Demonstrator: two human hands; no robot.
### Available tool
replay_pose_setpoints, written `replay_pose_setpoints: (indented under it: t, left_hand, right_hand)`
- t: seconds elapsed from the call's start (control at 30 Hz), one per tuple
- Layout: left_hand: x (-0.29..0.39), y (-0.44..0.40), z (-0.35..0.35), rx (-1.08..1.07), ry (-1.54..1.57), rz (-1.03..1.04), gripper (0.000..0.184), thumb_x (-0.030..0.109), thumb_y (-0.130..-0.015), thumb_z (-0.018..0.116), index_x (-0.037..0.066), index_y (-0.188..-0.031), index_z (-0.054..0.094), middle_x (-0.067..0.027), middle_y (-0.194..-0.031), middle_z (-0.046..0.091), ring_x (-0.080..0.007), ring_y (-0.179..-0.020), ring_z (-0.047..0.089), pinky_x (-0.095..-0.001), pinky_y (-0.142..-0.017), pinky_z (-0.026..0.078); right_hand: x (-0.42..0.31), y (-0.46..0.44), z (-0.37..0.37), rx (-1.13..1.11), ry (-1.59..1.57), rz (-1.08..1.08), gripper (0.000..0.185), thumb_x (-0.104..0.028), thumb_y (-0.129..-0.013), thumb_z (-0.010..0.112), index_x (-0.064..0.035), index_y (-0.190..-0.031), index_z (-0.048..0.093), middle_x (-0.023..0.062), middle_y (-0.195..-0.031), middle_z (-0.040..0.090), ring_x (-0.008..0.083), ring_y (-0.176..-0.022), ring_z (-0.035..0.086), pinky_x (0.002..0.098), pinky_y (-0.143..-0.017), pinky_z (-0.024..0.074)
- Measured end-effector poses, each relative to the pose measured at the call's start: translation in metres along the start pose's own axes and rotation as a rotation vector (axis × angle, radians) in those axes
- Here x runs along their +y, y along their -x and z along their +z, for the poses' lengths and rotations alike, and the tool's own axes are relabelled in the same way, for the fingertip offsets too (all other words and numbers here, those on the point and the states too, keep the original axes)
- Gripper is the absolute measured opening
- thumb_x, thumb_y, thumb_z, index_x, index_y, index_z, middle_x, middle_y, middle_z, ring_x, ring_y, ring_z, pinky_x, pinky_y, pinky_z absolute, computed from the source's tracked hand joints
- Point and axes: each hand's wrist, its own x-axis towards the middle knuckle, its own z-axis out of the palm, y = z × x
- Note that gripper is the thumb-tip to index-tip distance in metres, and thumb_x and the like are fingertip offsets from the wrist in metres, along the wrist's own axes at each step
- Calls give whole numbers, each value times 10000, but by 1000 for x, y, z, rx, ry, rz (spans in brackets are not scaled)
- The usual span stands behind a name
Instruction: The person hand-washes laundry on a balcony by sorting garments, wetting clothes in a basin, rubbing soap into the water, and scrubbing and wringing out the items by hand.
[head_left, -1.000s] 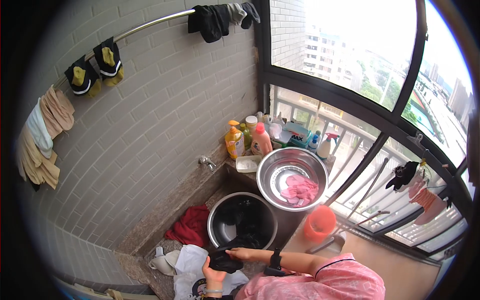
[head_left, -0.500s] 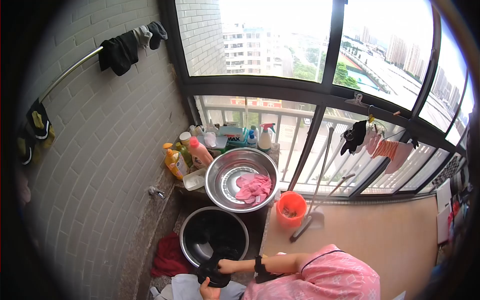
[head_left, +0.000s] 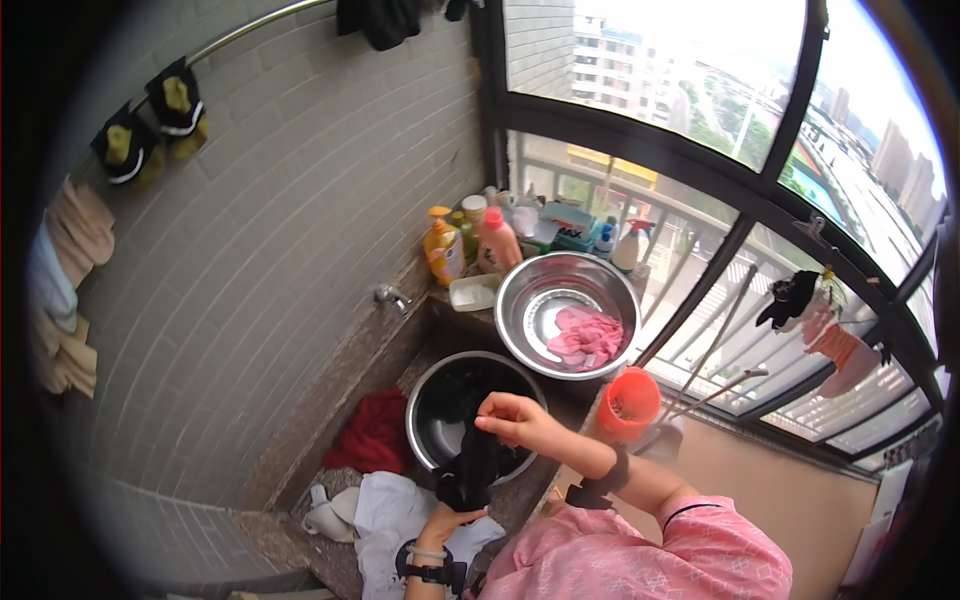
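Observation:
A black cloth garment [head_left: 468, 478] is stretched between my two hands over the near rim of a steel basin [head_left: 415, 447]; its exact kind is unclear. My right hand [head_left: 515, 418] pinches its upper end above the basin. Lower down, my left hand [head_left: 447, 522] grips the bottom of it, with the fingers partly hidden by the cloth. More black cloth [head_left: 462, 388] lies inside the basin. Behind stands a second steel basin [head_left: 520, 322] with a pink cloth [head_left: 588, 337] in it.
A dark red cloth [head_left: 370, 435] and white clothes [head_left: 385, 515] lie in the stone sink. A tap [head_left: 392, 297] juts from the left wall. Several bottles, including a yellow pump bottle [head_left: 443, 250], line the back ledge. An orange bucket [head_left: 630, 400] stands right.
The view has swung left, so the basins appear further right. My right hand has lifted away from my left, drawing the black garment out lengthwise.

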Motion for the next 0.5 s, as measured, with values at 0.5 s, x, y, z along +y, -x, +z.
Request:
replay_pose_setpoints:
  t: [0.5]
  left_hand:
    - [-66, -16, -55, 575, 989, 270, 396, 216, -827, 491, -2, -1157, 515, -112, -1178, 560, -271, -1090, 530, -387, -951, 403]
  right_hand:
    - [-129, -39, 52, -123, -291, -482, 86, -116, -925, 483, -45, -951, 442, 46, -750, 578, 188, -711, 666, 199, -473, 431]
